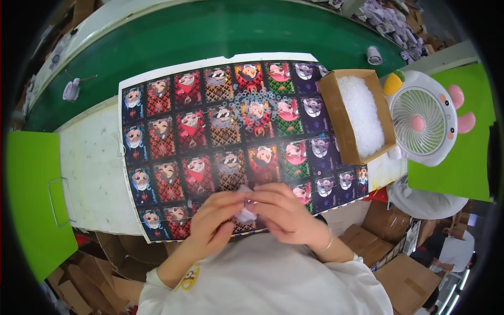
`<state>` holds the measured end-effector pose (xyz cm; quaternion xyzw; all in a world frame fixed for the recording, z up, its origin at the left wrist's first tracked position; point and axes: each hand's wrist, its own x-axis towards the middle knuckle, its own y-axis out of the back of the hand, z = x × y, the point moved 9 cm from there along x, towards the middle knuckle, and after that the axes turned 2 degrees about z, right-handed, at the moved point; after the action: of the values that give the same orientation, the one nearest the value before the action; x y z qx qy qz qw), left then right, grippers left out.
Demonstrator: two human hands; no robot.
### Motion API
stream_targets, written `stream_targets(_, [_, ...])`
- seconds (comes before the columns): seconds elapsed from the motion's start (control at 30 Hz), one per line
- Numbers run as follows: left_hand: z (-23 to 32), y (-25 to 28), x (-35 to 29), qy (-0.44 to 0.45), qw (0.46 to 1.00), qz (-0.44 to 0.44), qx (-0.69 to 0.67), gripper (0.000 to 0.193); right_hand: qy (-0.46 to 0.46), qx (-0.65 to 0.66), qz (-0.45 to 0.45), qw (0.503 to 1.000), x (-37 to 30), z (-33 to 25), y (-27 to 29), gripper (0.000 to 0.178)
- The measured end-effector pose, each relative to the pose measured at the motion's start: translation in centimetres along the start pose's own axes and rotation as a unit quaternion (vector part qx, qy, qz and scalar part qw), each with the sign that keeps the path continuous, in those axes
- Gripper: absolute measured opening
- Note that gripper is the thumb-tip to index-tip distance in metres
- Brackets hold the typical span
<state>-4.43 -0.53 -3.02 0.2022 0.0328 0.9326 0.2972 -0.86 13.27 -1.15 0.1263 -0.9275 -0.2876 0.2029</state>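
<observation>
My left hand (216, 216) and my right hand (286, 214) meet at the near edge of a printed sheet (195, 128) covered with rows of cartoon characters. Between their fingertips they grip a small pale lilac-white plastic part (244, 214). Its exact kind is partly hidden by the fingers. Beyond the hands, a loose cluster of small translucent rings (255, 107) lies spread over the sheet. To the right of the rings, an open cardboard box (332, 113) holds a heap of tiny clear-white pieces (361, 118).
A white fan (420, 118) with pink ears stands right of the box. Across the far side runs a green conveyor belt (210, 38), carrying a white part (71, 90) at left and another (374, 55) at right. Cardboard boxes (407, 281) lie below the table.
</observation>
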Motion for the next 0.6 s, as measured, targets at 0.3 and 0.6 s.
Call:
stream_targets(0.3, [5.0, -1.1, -0.3, -0.202, 0.963, -0.012, 0.176, 0.032, -0.028, -0.128, -0.050, 0.990, 8.4, 4.0, -3.0, 0.017])
stream_targets(0.6, [1.7, -1.3, 1.7, 0.027, 0.990, 0.075, -0.113, 0.037, -0.186, 0.108, 0.068, 0.974, 5.4, 4.2, 3.0, 0.009])
